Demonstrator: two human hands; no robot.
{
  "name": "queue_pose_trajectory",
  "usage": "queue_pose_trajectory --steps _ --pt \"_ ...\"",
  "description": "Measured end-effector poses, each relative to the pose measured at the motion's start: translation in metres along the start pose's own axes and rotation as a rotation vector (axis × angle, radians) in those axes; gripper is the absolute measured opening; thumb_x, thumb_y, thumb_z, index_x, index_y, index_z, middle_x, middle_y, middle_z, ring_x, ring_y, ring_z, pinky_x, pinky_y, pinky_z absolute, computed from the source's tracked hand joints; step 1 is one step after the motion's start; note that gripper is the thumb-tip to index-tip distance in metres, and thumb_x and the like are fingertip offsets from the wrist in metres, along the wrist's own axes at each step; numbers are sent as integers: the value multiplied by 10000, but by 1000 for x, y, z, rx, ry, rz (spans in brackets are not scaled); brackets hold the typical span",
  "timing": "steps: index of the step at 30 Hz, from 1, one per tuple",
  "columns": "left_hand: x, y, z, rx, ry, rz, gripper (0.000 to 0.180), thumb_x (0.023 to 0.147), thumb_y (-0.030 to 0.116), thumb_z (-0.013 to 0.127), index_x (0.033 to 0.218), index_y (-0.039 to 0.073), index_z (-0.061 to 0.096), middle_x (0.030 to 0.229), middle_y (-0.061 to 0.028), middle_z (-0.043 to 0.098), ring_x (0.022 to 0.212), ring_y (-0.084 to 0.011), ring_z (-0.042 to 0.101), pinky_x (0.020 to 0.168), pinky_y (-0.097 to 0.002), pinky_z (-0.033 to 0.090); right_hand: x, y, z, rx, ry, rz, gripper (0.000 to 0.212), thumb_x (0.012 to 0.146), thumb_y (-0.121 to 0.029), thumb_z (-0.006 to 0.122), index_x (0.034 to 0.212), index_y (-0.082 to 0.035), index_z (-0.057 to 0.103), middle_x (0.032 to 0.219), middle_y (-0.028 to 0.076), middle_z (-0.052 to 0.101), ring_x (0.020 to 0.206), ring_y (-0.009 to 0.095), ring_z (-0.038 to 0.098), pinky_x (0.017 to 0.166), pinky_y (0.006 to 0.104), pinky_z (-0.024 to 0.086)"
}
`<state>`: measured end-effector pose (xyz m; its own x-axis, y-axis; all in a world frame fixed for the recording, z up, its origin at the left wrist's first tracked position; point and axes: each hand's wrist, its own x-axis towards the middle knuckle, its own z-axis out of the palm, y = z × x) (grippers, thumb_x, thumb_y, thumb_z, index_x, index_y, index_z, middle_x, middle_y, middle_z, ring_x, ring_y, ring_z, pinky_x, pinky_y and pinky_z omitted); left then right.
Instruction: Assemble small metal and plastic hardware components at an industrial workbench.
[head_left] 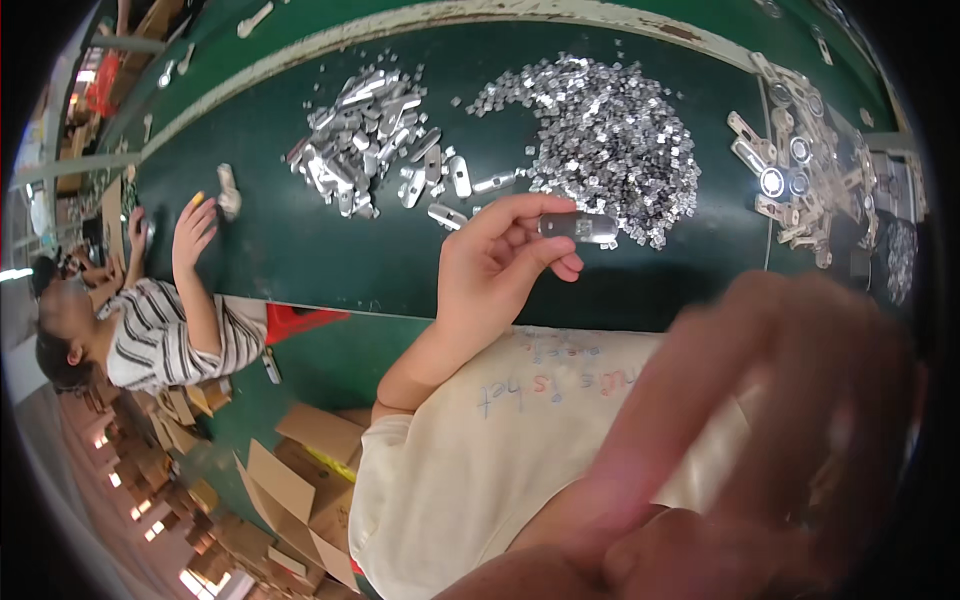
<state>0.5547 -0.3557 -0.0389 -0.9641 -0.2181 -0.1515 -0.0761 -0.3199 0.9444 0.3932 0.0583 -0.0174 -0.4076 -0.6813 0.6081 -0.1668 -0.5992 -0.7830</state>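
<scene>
My left hand (490, 255) is closed on a small silvery metal plate (585, 228) with a rounded end, pinching it between thumb and fingers above the green table. Large and smeared by motion, my right hand (770, 340) is raised close to the camera at the right; its fingers cannot be made out. Beyond the left hand lies a heap of tiny square metal pieces (610, 130). To its left is a pile of longer, rounded metal casings (350, 145), with a few loose casings (435, 165) beside it.
Flat metal parts with round holes (795, 165) are heaped at the right end of the green table (270, 240). A co-worker in a striped top (170, 330) sits at the left, hands raised over the table. An open cardboard box (300, 485) stands below at the left.
</scene>
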Motion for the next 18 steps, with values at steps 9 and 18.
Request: queue_pose_trajectory --steps 9,18 --pt "-5 -9 6 105 88 74 232 833 -87 515 1063 -56 530 818 -109 606 707 -149 617 646 -243 512 115 73 116 228 -124 -316 549 841 -424 535 1274 -147 342 1165 176 495 1080 264 468 891 368 363" --pt "0 -24 -2 5 91 89 249 821 -84 534 1069 -57 535 804 -101 609 703 -152 617 655 -245 505 147 45 144 366 -527 -470 607 858 -320 556 1365 -191 249 1279 173 434 1196 224 413 1011 376 284"
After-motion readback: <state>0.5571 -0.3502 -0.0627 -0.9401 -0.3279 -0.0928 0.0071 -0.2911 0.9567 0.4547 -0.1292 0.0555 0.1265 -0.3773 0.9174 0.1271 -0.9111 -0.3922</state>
